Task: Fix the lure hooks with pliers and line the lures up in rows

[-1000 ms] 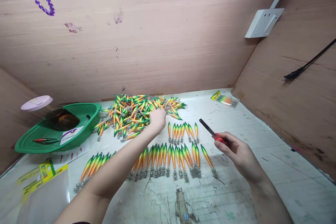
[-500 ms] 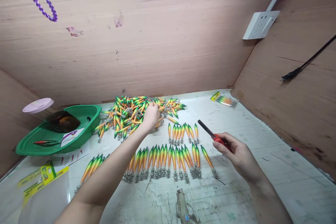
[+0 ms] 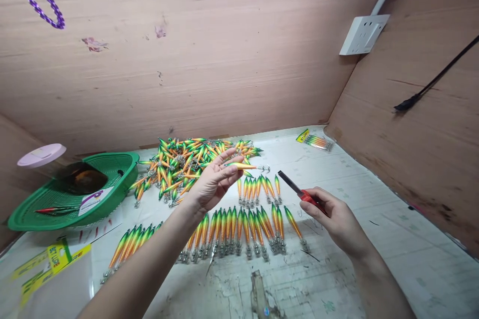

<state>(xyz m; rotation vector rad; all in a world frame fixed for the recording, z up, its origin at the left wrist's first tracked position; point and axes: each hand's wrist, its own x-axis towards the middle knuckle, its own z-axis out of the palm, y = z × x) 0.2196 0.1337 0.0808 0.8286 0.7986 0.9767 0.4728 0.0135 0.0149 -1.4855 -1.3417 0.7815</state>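
Note:
My left hand (image 3: 217, 179) pinches one squid jig (image 3: 247, 166) between thumb and fingers. The jig lies level, its green end partly hidden by the fingers and its hook crown pointing right. A heap of similar green, yellow and orange jigs (image 3: 187, 157) is behind this hand. My right hand (image 3: 333, 214) is closed round a red-handled tool (image 3: 312, 201), whose long, narrow dark end points up and left; its exact kind is unclear. Between and below the hands lie a short upper row of jigs (image 3: 258, 190) and a longer lower row (image 3: 232, 229), hooks toward me.
At left, a green basket (image 3: 129, 172) holds a pink-lidded jar (image 3: 43, 154) and a red pointed item. Yellow-topped packets (image 3: 56, 264) lie at front left. A packaged set of jigs (image 3: 317, 141) is at back right. A wall socket (image 3: 362, 35) and black cable (image 3: 434, 82) are at right.
My left hand has come out of the heap toward me with a squid jig in its fingers. My right hand still holds the red-handled tool in nearly the same place.

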